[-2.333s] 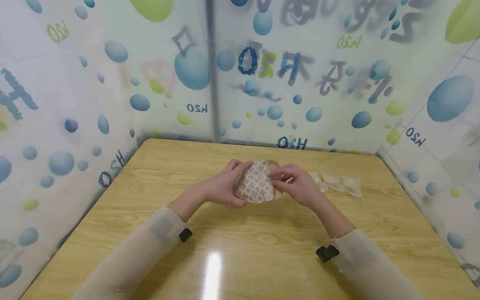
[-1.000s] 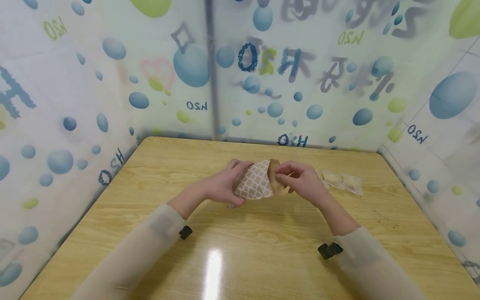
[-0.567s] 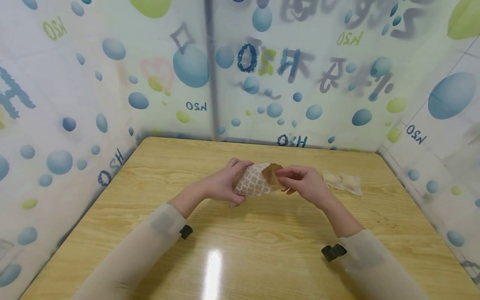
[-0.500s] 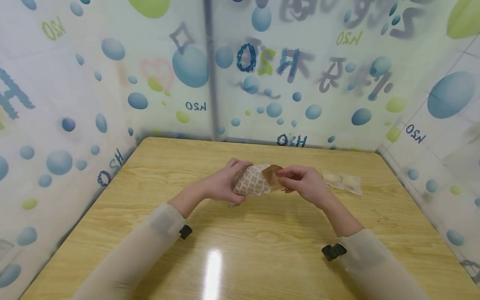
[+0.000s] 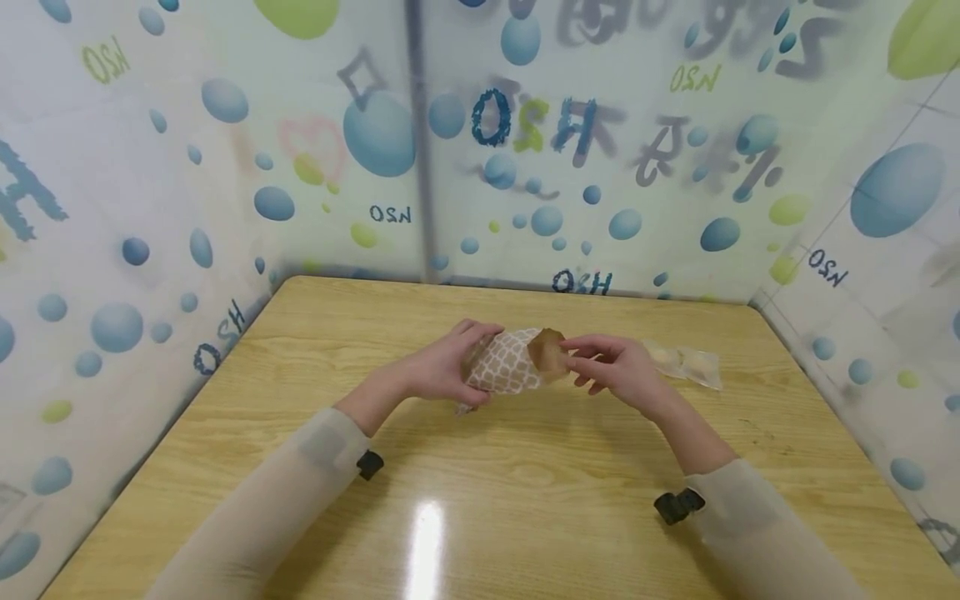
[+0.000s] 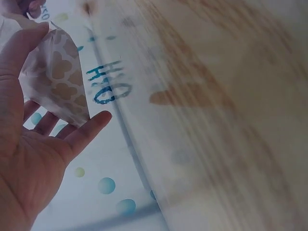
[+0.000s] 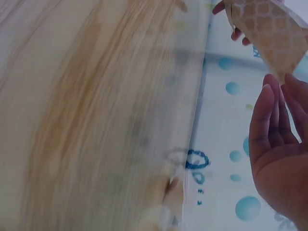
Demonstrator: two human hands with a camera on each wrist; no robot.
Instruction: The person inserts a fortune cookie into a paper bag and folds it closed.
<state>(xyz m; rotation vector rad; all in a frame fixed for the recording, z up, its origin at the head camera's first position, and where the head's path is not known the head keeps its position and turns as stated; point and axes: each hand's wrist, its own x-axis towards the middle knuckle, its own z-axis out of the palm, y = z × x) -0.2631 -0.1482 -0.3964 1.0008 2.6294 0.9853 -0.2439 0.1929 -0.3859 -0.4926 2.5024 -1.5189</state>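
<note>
A brown paper bag (image 5: 506,362) with a white lattice print is held above the table, its mouth gaping to the right and showing plain brown paper inside. My left hand (image 5: 447,364) grips its closed end, thumb on the near side and fingers round the far side. In the left wrist view, the bag (image 6: 60,72) lies between thumb and fingers. At the mouth, my right hand (image 5: 618,367) has thumb and fingertips on the bag's edge. From the right wrist, those fingertips (image 7: 268,84) meet at a corner of the bag (image 7: 272,29).
Small clear packets (image 5: 700,367) with pale round contents lie on the wooden table (image 5: 525,500) beyond my right hand, partly covered by it. Walls printed with blue and green drops (image 5: 382,133) stand behind and at both sides. Black straps (image 5: 678,505) hang at the wrists.
My right hand has drawn to the right with the mouth's edge and its fingers have loosened somewhat. The bag's mouth has spread wider and tilted. My left hand keeps its hold nearly in place.
</note>
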